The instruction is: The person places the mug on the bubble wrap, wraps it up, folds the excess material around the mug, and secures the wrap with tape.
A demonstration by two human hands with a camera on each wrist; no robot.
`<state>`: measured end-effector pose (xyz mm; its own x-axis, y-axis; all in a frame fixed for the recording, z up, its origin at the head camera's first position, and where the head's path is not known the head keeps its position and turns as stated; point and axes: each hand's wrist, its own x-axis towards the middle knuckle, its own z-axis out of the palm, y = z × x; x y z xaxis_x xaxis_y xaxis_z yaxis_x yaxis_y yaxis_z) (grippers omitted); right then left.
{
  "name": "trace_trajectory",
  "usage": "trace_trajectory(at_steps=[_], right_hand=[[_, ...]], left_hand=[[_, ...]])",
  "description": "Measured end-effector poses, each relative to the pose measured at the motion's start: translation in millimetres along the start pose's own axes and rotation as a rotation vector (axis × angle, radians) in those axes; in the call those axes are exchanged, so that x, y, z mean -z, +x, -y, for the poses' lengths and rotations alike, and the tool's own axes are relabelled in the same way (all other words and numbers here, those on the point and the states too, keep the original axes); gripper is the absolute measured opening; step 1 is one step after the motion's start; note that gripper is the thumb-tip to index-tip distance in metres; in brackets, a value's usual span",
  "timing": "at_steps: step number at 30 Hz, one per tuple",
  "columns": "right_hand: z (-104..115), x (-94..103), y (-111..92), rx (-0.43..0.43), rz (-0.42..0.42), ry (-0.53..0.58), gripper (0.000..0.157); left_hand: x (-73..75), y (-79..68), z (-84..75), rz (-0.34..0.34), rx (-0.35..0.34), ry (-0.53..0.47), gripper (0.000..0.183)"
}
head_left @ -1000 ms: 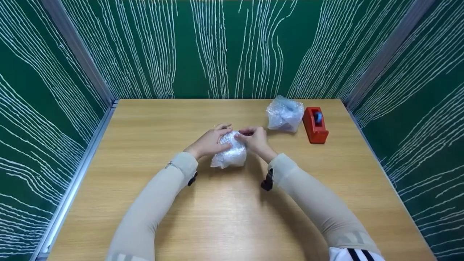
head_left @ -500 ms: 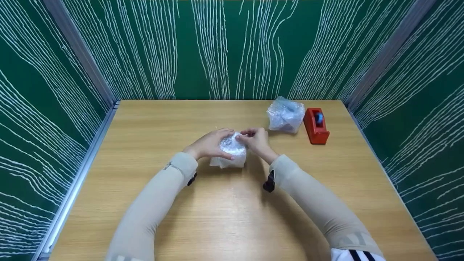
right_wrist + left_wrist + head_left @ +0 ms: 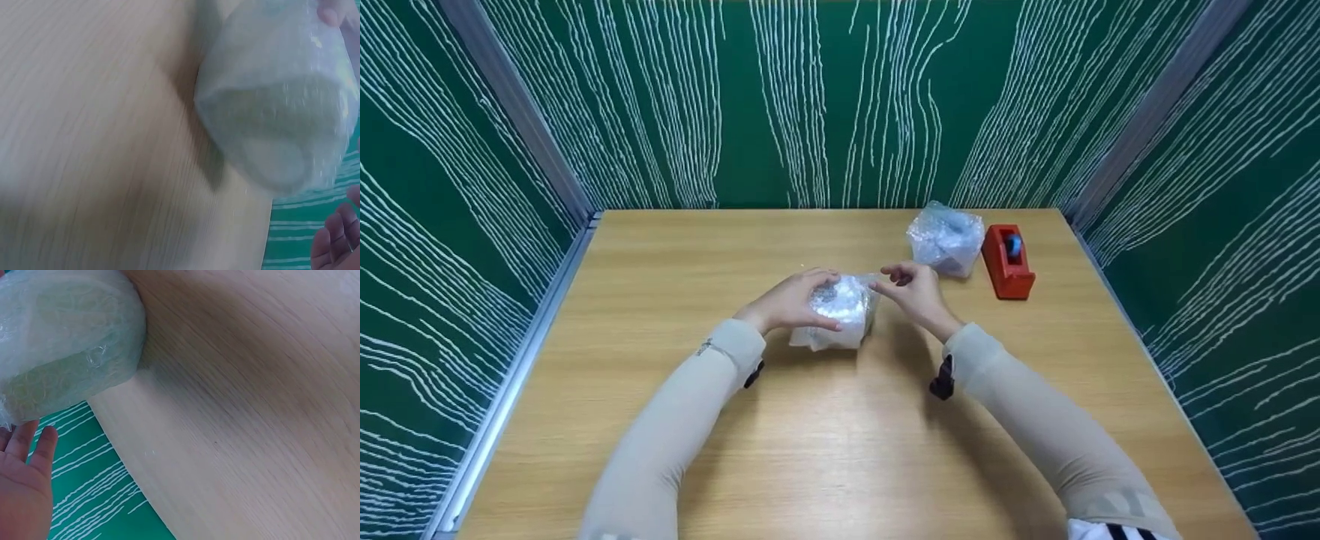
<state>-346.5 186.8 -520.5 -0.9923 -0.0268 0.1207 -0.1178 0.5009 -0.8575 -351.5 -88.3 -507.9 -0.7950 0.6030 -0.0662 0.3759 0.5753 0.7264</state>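
Observation:
A bubble-wrapped bundle [image 3: 844, 307] sits mid-table, the item inside blurred by the wrap. My left hand [image 3: 791, 301] holds it from the left, thumb on the near side and fingers on the far side. In the left wrist view, fingertips [image 3: 42, 444] show at the bundle's edge. My right hand [image 3: 919, 294] is at its upper right, thumb tip by a loose edge of wrap, index finger bent and apart from the thumb. The right wrist view shows that hand's fingers [image 3: 334, 230] loosely bent, a gap away from the wrap [image 3: 275, 112].
A second bubble-wrapped bundle [image 3: 947, 238] lies at the table's back right. Beside it stands a red tape dispenser [image 3: 1009, 262] with a blue roll core. Green walls [image 3: 840, 105] with white wavy lines enclose the wooden table [image 3: 825, 435] at the back and sides.
My right hand has drawn a little to the right, away from the bundle, and its right-hand wrap edge now stands out more. The left hand's thumb has slid down the near side.

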Motion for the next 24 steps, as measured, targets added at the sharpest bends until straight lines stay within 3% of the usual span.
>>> trace_trajectory(at_steps=[13, 24], right_hand=[[-24.4, 57.6, 0.3, -0.089, 0.024, -0.009, 0.045], [-38.2, 100.7, -5.9, -0.119, -0.027, -0.081, 0.051]], left_hand=[[1.5, 0.6, -4.1, -0.019, 0.009, -0.001, 0.093], [-0.3, -0.3, -3.7, -0.019, 0.039, -0.029, 0.093]])
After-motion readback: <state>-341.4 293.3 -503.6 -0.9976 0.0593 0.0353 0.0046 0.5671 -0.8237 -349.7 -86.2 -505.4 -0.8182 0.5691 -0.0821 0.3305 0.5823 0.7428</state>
